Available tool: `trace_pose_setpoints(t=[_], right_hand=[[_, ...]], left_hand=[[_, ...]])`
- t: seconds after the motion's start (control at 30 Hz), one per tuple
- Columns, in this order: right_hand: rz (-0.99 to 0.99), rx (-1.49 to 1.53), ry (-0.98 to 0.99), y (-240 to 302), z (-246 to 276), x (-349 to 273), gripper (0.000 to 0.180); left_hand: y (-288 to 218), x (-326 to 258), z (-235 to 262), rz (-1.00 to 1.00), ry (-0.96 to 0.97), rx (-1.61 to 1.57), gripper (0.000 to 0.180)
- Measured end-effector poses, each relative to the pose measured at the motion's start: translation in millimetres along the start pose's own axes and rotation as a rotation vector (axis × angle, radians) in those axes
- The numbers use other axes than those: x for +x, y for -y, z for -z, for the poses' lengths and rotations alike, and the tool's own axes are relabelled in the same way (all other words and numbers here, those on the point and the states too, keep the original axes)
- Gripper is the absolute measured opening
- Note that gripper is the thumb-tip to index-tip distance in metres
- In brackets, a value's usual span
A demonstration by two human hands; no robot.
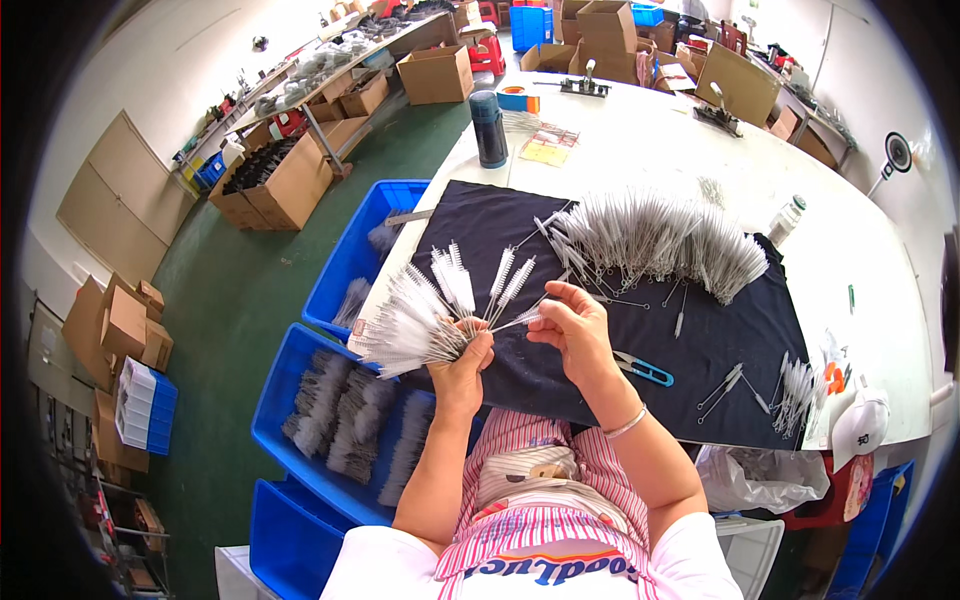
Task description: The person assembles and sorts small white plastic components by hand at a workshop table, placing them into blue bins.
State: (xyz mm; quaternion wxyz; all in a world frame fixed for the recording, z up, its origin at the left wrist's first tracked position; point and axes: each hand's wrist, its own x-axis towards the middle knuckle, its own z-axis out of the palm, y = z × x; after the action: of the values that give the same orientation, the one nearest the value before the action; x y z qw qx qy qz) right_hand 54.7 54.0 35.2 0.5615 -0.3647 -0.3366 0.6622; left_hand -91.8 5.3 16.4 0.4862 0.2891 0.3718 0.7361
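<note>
**A Fistful of Brushes by the Table's Edge**

From where I stand, the left hand (462,378) has its fingers pressed together round the stems of a fan of brushes (405,310), heads spreading left and far. The right hand (575,325) pinches a single brush (526,318) between thumb and forefinger, just right of the fan; how its other fingers sit, I can't quite tell.

My worry is the left grip: with so many thin stems in one fist, a slackened thumb might let some slide out, and crossed bristles could snag and drag neighbours along. The fan seems to reach the left edge of the table (890,330), so a dropped brush could land in the blue bin (275,415) (which holds rows of brushes itself). Far and right, the big brush pile (650,240) limits reach; there's more room rightward over the dark cloth (720,360), minding the blue snips (645,370).
</note>
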Motion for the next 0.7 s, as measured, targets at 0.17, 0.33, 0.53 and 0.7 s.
trace_pose_setpoints(t=[0.17, 0.33, 0.53, 0.7], right_hand=[[-0.102, 0.287, 0.041, -9, 1, -5, 0.021], [0.174, 0.21, -0.124, -17, 11, 8, 0.016], [0.525, 0.09, -0.488, 25, 68, 21, 0.017], [0.048, -1.004, -0.515, 29, 171, -7, 0.029]], left_hand=[[2, 1, 3, 0.021, 0.004, -0.05, 0.032], [15, -2, 5, 0.135, 0.064, -0.008, 0.035], [24, -1, 6, 0.23, -0.019, -0.049, 0.037], [18, -1, 8, 0.276, -0.034, -0.089, 0.037]])
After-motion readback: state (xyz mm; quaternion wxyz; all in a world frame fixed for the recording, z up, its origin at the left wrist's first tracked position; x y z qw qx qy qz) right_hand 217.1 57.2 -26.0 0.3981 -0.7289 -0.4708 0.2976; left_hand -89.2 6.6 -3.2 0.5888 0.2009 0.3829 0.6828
